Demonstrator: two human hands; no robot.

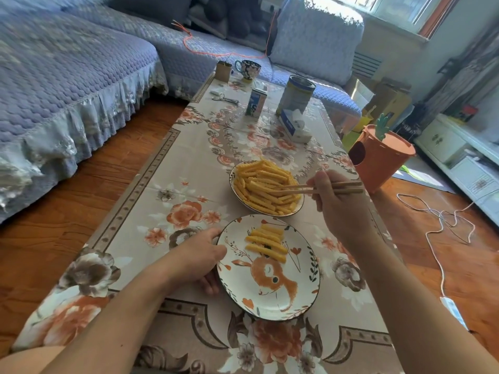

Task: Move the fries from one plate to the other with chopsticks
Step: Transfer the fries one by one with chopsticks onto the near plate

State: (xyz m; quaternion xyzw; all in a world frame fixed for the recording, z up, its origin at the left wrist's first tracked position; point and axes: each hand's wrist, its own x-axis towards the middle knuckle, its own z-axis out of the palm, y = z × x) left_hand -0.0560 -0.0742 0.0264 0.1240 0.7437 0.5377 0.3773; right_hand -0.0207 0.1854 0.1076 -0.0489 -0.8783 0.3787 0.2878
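Two wooden chopsticks [321, 188] pinched in right grip [340, 201], crinkle fries [266, 186] (heaped), left grip [201, 259] clasping round ceramic plate [291, 300]

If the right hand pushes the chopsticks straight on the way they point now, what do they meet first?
The fries piled on the far plate. The right hand holds the chopsticks pointing left, tips already at or in the pile; exact contact is unclear.

Chopsticks [305, 188] tips lie buried among the heaped fries [266, 186].

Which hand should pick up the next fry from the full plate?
Right. The right hand already holds the chopsticks, tips in the fry pile. The left hand grips the rabbit plate.
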